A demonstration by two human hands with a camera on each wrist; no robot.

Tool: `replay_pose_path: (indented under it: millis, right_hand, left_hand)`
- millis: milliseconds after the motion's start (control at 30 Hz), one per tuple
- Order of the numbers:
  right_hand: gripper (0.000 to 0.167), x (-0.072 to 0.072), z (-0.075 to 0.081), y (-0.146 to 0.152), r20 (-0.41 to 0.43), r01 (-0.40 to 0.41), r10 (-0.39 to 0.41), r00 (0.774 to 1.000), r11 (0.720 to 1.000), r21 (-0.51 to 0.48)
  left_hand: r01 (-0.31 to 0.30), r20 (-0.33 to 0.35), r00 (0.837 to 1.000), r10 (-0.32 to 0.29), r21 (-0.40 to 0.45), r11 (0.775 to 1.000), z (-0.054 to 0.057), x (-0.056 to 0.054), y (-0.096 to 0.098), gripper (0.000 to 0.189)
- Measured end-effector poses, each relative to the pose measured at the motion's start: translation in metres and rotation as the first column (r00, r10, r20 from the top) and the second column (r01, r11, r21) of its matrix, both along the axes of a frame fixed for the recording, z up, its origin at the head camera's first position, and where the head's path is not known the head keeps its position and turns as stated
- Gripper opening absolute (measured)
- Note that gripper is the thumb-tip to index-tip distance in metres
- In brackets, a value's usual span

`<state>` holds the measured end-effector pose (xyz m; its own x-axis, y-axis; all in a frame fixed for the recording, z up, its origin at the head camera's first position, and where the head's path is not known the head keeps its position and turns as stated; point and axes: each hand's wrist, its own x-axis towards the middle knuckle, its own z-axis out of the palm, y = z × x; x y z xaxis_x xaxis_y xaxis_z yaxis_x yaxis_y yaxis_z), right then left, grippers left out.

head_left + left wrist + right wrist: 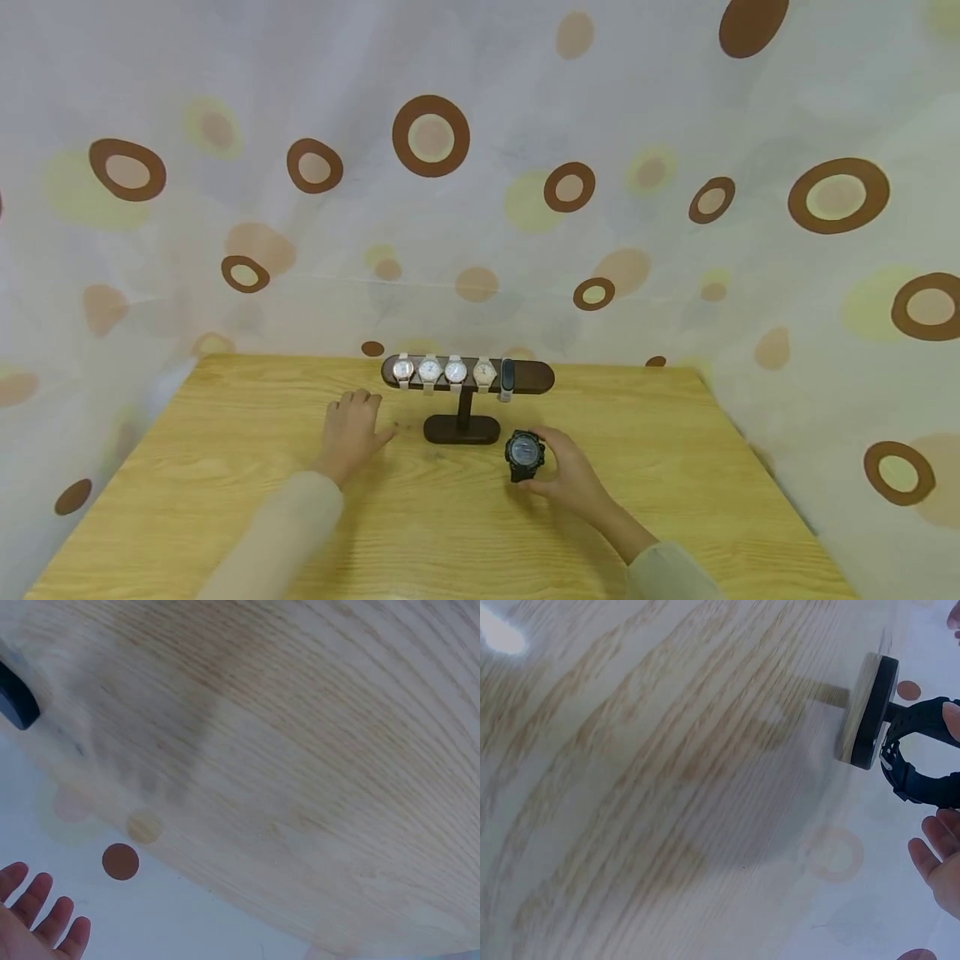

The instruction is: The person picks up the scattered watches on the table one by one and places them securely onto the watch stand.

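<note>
My right hand (573, 483) pinches a black digital wristwatch (525, 451) between thumb and fingers, its face turned up toward the head camera. In the right wrist view the watch's strap (926, 789) forms a loop. A dark brown watch stand (536, 377) is behind the watch, with its oval base (461, 430) on the table. Several light-strapped watches (455, 370) and a dark-faced fitness band (507, 376) sit along its bar. Left of the stand, my left hand (351, 433) holds nothing, its fingers spread in the left wrist view.
Under everything is a wood-grain table (420, 533). A pale sheet (480, 225) with brown rings and spots hangs behind the table and along both sides. The stand's bar has a bare stretch at its right end.
</note>
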<state>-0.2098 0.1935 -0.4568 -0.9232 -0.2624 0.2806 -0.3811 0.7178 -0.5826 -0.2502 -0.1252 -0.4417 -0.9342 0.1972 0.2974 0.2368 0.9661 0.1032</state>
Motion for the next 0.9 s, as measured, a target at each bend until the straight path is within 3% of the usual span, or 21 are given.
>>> replay_pose_path:
  millis: [100, 200, 267, 400, 500, 667, 900]
  right_hand:
    - [0.074, -0.002, -0.003, 0.001, 0.012, 0.005, -0.005, 1.000, 1.000, 0.000]
    - [0.075, -0.004, -0.005, 0.002, 0.024, 0.013, -0.013, 1.000, 1.000, -0.014]
    - [0.075, -0.005, -0.006, 0.004, 0.024, 0.022, -0.021, 0.999, 1.000, -0.018]
    - [0.074, -0.007, -0.006, 0.008, 0.001, 0.039, -0.039, 0.999, 0.999, -0.018]
    - [0.074, -0.006, -0.005, 0.010, -0.002, 0.045, -0.045, 0.999, 0.998, -0.034]
    - [0.074, -0.006, -0.003, 0.016, 0.020, 0.066, -0.065, 0.998, 0.997, -0.041]
    - [0.073, -0.009, 0.003, 0.024, -0.003, 0.065, -0.065, 0.998, 0.998, -0.024]
  left_hand:
    - [-0.038, 0.004, 0.999, 0.038, 0.016, 0.999, 0.007, -0.002, -0.002, 0.064]
    - [-0.049, -0.010, 0.999, 0.050, 0.087, 0.995, 0.015, -0.005, -0.002, 0.069]
    - [-0.031, -0.036, 0.999, 0.037, 0.148, 0.988, 0.019, -0.007, -0.002, 0.072]
    - [0.067, -0.130, 0.991, -0.039, 0.222, 0.973, 0.026, -0.013, 0.001, 0.076]
    - [0.126, -0.165, 0.982, -0.093, 0.200, 0.972, 0.032, -0.019, 0.004, 0.075]
    - [0.176, -0.137, 0.978, -0.159, 0.121, 0.977, 0.043, -0.022, 0.012, 0.070]
    - [0.190, -0.134, 0.975, -0.177, 0.089, 0.978, 0.049, -0.022, 0.018, 0.064]
